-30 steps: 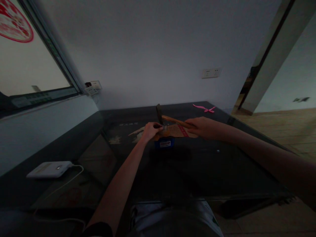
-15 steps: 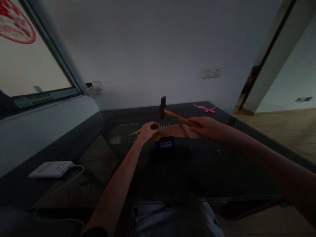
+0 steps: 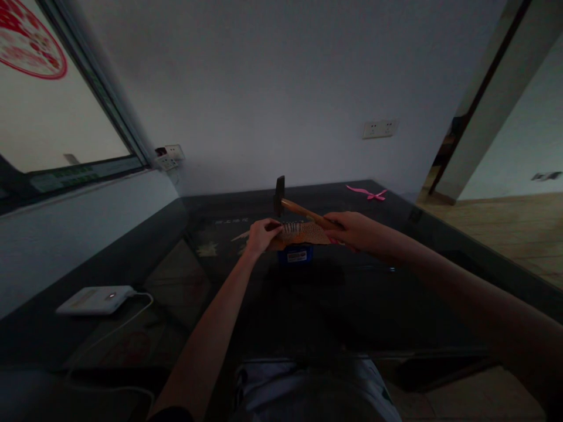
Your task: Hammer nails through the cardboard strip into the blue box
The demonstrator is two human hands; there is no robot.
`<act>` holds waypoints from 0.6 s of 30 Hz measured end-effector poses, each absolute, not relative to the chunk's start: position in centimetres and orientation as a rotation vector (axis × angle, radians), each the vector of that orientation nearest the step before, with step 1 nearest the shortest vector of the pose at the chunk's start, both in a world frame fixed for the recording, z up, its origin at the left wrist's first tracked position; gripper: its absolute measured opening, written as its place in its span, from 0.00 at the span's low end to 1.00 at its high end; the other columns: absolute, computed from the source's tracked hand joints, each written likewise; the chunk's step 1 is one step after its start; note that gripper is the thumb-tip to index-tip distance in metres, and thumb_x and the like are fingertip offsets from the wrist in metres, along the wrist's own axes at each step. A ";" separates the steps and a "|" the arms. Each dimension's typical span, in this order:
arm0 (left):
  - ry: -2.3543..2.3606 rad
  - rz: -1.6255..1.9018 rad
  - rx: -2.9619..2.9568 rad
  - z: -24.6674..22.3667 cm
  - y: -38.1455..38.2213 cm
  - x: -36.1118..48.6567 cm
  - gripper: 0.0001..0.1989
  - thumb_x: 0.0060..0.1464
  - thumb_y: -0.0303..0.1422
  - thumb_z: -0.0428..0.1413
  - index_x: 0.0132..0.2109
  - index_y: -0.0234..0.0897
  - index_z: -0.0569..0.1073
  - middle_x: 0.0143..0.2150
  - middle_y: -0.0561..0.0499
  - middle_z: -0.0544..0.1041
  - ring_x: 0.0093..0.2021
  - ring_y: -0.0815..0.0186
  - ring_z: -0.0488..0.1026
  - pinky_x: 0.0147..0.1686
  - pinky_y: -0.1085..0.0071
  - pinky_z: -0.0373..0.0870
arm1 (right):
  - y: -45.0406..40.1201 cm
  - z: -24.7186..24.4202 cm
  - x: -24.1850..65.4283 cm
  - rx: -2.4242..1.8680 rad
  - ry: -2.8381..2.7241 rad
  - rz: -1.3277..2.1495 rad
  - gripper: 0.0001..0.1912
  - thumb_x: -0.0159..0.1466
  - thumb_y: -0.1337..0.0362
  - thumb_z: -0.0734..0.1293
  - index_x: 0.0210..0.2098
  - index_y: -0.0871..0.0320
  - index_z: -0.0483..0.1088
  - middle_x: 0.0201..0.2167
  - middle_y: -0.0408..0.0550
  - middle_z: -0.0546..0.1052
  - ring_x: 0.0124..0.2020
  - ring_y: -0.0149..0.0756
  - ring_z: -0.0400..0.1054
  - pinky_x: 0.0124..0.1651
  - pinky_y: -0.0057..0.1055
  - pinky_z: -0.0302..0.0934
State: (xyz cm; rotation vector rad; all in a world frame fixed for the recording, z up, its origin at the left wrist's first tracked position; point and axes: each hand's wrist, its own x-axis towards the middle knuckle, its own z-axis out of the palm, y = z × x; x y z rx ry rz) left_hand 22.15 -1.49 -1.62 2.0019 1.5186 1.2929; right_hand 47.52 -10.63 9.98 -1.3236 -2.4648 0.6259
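Observation:
My right hand (image 3: 354, 228) is closed round the wooden handle of a hammer (image 3: 303, 211). The hammer's dark head is raised just above my left hand (image 3: 263, 235). My left thumb and fingers pinch at the left end of a row of several thin dark nails (image 3: 292, 226), apparently around a nail, mostly hidden by the fingertips. The nails stand upright in a flat tan, dotted, sole-shaped board (image 3: 312, 234). My right hand partly covers its red band. Beneath the board sits a blue box (image 3: 295, 255) with a pale label.
A dark glossy table (image 3: 308, 310) reaches to the wall. At the left lies a white power bank (image 3: 94, 300) with a white cable (image 3: 118, 324). A pink ribbon (image 3: 373, 195) lies at the far right corner. Wall sockets (image 3: 379, 129) are behind.
The hammer and my right hand have shifted left, bringing the head over my left fingers. My right hand now covers more of the red band. My left hand stays at the nails.

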 end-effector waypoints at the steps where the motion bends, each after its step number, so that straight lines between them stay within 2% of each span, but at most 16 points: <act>1: 1.523 1.290 2.006 -1.6 -1.6 22.2 0.08 0.46 0.32 0.59 0.35 0.33 0.76 0.33 0.47 0.79 0.33 0.64 0.75 0.37 0.70 0.71 | -10.6 10.0 47.4 -1.321 -2.469 0.628 0.07 0.62 0.65 0.57 0.38 0.61 0.63 0.25 0.44 0.67 0.15 0.24 0.58 0.17 0.24 0.53; 11: 1.531 1.243 2.032 -1.7 -1.4 22.1 0.08 0.47 0.32 0.58 0.35 0.32 0.76 0.34 0.46 0.79 0.34 0.64 0.75 0.37 0.70 0.70 | -10.3 9.6 47.9 -1.370 -2.463 0.713 0.11 0.62 0.65 0.58 0.43 0.63 0.65 0.24 0.44 0.67 0.14 0.23 0.58 0.16 0.23 0.53; 18: 1.513 1.228 2.025 -1.7 -1.3 22.5 0.10 0.48 0.32 0.58 0.38 0.32 0.76 0.35 0.46 0.79 0.34 0.64 0.75 0.37 0.70 0.70 | -10.3 10.0 47.9 -1.370 -2.486 0.678 0.09 0.62 0.65 0.58 0.39 0.63 0.64 0.22 0.42 0.66 0.15 0.24 0.59 0.17 0.22 0.53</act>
